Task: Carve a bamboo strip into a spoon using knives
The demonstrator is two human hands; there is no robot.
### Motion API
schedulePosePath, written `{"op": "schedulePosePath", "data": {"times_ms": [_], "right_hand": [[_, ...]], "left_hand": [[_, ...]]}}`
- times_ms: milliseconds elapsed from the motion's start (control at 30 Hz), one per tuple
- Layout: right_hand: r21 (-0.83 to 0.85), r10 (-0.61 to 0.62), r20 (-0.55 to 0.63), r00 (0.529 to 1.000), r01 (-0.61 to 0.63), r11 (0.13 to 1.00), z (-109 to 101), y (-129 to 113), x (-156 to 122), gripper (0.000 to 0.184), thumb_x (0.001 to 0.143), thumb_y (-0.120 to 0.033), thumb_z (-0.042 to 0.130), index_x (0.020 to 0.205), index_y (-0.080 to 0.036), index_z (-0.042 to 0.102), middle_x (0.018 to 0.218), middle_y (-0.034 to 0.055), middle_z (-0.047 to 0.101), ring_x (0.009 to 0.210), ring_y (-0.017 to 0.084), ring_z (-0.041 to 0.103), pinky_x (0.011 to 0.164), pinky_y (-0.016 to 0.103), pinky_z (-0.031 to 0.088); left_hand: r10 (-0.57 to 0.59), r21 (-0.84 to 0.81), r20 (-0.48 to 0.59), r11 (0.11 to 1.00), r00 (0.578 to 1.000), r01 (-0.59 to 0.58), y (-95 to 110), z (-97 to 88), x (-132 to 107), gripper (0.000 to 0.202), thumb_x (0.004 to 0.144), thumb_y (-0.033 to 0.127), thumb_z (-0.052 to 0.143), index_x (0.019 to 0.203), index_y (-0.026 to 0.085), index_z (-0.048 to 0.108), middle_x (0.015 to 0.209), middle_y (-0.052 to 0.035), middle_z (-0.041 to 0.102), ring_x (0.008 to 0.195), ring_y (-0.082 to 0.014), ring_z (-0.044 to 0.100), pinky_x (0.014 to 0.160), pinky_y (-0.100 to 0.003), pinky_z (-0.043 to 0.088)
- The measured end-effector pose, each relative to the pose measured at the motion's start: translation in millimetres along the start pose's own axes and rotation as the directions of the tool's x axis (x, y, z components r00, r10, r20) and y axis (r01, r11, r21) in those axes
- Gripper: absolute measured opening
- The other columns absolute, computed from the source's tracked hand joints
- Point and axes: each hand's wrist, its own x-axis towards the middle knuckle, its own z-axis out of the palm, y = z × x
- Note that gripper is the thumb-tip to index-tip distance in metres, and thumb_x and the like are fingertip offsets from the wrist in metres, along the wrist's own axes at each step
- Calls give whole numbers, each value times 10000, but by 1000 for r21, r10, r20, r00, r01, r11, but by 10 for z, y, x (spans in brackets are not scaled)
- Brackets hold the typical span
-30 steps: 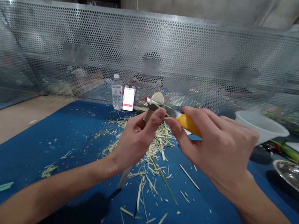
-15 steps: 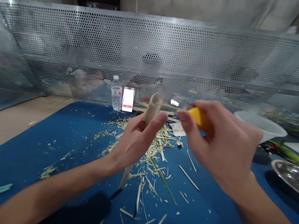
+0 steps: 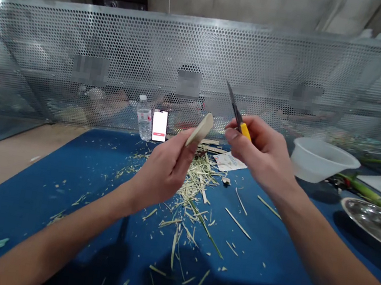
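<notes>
Yellow-handled knife (image 3: pixel 245 131), one, right of centre in the frame, gripped in the right hand (image 3: pixel 263 149): fingers curled in, thumb bent toward the handle, forearm slanting up from the lower right corner; blade dark, narrow, pointed, angled to the upper left, apart from the strip. Pale strip (image 3: pixel 202 129), one, wood-like, centre of frame, in the left hand (image 3: pixel 162 169): fingers closed around it, back of hand toward the viewer, forearm rising from the lower left. Strip cream-coloured, upper end rounded, leaning toward the upper right, seen partly edge-on; lower portion hidden by the hand. Shavings (image 3: pixel 199 175), many, thin, straw-toned, heaped at centre below the strip, strays reaching the lower centre, all on a blue work surface (image 3: pixel 22 202). Clear bottle (image 3: pixel 144 123) and lit phone (image 3: pixel 159 124), both upright, left of centre. White bowl (image 3: pixel 311 166) and metal dish (image 3: pixel 377 220), right side.
</notes>
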Motion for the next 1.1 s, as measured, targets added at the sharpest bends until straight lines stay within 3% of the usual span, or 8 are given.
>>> {"op": "schedulePosePath", "data": {"times_ms": [67,133,300,467,700,800,933,1100], "right_hand": [[114,37,97,995,-48,992,20,19,4,269,859,-433,609,990,-199,625,643,-65,467,526,75,390,486,244,319],[142,51,136,989,-70,987,40,40,5,287,839,-416,640,1022,-195,640,645,-68,472,522,70,386,485,245,308],[202,154,167,974,-186,962,130,166,18,284,823,-411,656,1002,-191,643,584,-85,432,488,64,365,456,238,269],[354,289,365,885,-419,836,337,380,-1,251,857,-419,581,976,-205,634,561,-71,457,449,72,390,434,245,249],[379,476,265,839,-544,748,566,941,8,222,766,-359,624,870,-172,684,523,-65,406,443,59,293,436,258,180],[508,520,84,850,-485,712,691,1206,-62,329,757,-414,640,1001,-193,648,536,-77,417,445,66,319,435,257,197],[517,550,15,835,-477,711,899,1376,-276,421,804,-436,554,1176,-239,573,652,-50,528,496,85,395,468,255,294],[474,427,14,904,-382,794,1068,1420,-501,456,764,-301,582,1219,-283,561,857,-2,595,778,142,540,726,297,455]], "left_hand": [[17,55,53,998,998,-19,-20,-8,14,269,960,345,452,1067,166,621,683,-5,496,562,-102,382,516,-253,301],[-55,-38,152,997,987,61,-47,0,24,253,964,370,440,998,175,597,656,10,482,516,-85,383,478,-238,303],[-223,-305,440,874,870,379,-52,45,32,330,975,430,381,1128,175,524,576,30,530,446,-107,523,453,-237,436],[-276,-378,563,752,779,540,-185,147,58,315,947,435,419,985,149,543,531,17,564,444,-131,589,500,-266,506],[-293,-300,743,658,601,691,-597,271,96,266,871,301,528,1084,146,565,838,-84,728,628,-136,665,446,-202,444],[-300,-351,726,611,619,709,-682,284,108,253,843,242,599,1072,133,600,772,-49,697,533,-85,593,429,-184,405],[-419,-499,592,480,689,721,-765,305,150,207,860,234,600,1013,99,633,745,-45,671,446,-42,484,408,-183,375],[-536,-562,565,307,627,768,-858,382,177,169,874,219,579,904,68,651,575,-13,563,414,-25,420,347,-141,256]]}}
